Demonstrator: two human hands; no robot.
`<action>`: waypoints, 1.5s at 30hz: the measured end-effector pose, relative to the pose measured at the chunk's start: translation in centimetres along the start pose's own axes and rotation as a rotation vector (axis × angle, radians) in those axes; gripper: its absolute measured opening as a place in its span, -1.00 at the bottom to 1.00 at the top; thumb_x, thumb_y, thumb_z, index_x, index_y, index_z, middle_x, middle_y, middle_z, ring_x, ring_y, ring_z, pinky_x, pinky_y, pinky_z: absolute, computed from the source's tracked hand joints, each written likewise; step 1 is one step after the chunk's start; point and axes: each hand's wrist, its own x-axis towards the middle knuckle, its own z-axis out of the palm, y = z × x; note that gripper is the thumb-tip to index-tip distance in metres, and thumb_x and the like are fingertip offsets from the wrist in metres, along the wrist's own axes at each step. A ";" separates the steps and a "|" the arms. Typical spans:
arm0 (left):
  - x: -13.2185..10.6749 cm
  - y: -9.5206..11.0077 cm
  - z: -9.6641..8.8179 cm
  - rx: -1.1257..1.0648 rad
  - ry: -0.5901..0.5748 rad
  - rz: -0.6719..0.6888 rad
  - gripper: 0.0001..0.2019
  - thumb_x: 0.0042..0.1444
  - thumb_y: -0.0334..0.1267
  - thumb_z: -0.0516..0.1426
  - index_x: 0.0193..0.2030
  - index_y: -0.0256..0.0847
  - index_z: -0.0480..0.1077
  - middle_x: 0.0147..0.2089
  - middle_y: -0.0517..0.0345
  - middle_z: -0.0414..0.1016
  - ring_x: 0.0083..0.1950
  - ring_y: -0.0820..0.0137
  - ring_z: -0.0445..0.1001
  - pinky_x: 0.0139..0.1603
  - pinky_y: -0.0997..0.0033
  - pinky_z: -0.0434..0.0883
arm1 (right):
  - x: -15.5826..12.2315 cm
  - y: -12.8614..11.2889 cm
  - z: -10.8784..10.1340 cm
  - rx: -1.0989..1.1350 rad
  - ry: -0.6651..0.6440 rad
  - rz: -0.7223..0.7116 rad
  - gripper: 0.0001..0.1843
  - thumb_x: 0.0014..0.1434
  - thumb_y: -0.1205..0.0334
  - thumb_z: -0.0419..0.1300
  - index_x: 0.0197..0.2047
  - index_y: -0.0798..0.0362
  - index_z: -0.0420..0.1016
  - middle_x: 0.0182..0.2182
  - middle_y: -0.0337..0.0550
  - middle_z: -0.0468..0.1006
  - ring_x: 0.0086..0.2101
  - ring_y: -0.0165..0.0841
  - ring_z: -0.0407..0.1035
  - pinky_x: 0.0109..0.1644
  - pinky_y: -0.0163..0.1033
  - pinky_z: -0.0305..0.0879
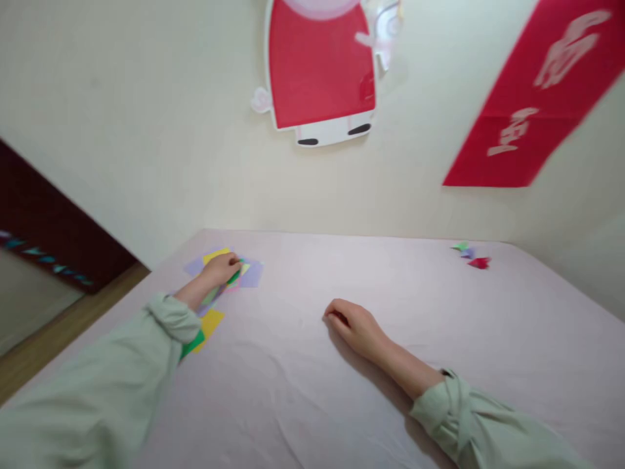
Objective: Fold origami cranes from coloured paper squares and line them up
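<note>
My left hand (pixel 221 268) reaches out to the far left of the pale cloth-covered surface (pixel 312 391) and rests on a spread of coloured paper sheets (pixel 247 273), purple, yellow and green. Its fingers curl onto a green sheet (pixel 236 275); whether it grips the sheet is unclear. My right hand (pixel 352 326) lies near the middle of the surface with its fingers curled under, and nothing shows in it. Both arms wear pale green sleeves.
Small folded paper pieces, green, purple and red (pixel 472 256), lie at the far right by the wall. A yellow sheet (pixel 211 324) shows under my left forearm. A cartoon cut-out (pixel 319 71) and a red banner (pixel 537 98) hang on the wall. Wooden floor (pixel 53 332) is at left.
</note>
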 end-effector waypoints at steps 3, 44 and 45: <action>0.0 -0.8 0.1 -0.012 -0.009 0.004 -0.89 -0.09 -0.20 0.13 -0.53 -0.16 0.38 -0.43 0.17 0.50 -0.30 0.31 0.43 -0.28 0.45 0.27 | 0.3 0.2 0.2 0.014 -0.011 0.036 -0.80 0.18 0.33 0.01 -0.28 0.01 0.46 -0.35 -0.18 0.55 -0.31 -0.32 0.40 -0.20 -0.26 0.22; -11.9 12.8 11.0 -1.104 -0.313 0.074 -0.65 -0.09 -0.01 0.23 -0.46 -0.20 0.19 -0.62 0.39 0.26 -0.64 0.59 0.21 -0.61 0.61 0.12 | 1.0 2.9 -2.3 0.379 0.256 0.233 -0.67 0.28 0.05 -0.06 -0.29 0.06 0.41 -0.48 -0.22 0.41 -0.49 -0.39 0.28 -0.42 -0.29 0.26; -11.8 12.7 11.0 -1.109 -0.313 0.060 -0.64 -0.10 0.00 0.23 -0.46 -0.20 0.20 -0.63 0.39 0.26 -0.64 0.60 0.22 -0.60 0.61 0.11 | 0.7 2.9 -2.6 0.314 0.291 0.184 -0.72 0.28 0.15 -0.05 -0.10 0.04 0.41 -0.34 -0.16 0.47 -0.43 -0.37 0.35 -0.35 -0.26 0.32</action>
